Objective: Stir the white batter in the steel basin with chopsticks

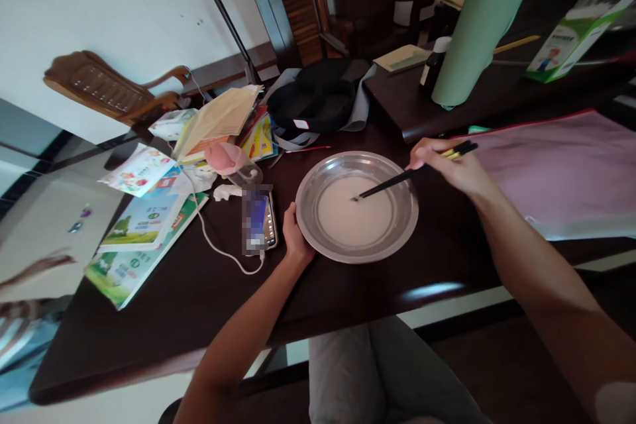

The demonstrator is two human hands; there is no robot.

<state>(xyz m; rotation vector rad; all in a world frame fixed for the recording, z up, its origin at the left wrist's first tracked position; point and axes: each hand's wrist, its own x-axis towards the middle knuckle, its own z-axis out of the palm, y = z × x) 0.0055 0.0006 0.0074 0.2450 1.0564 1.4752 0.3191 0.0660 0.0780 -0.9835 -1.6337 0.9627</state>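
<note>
A wide metal bowl point(358, 256) stands on the dark table in front of me, with a milky white liquid point(348, 222) in it. My left hand point(298, 236) grips the bowl's left side, the thumb up against the rim and the other fingers hidden beneath. In my right hand point(440, 160) is a pair of black chopsticks point(390, 181) with gold bands near the top. They slant down over the bowl's right rim, their tips in the liquid near its middle.
Left of the bowl lie a charging phone point(265, 222), its white cable point(209, 235), a pink-topped cup point(226, 158) and booklets point(139, 232). Behind sits a black case point(318, 96). A green cylinder point(477, 33) and pink folder point(561, 165) are right. Another person's arm point(37, 271) shows far left.
</note>
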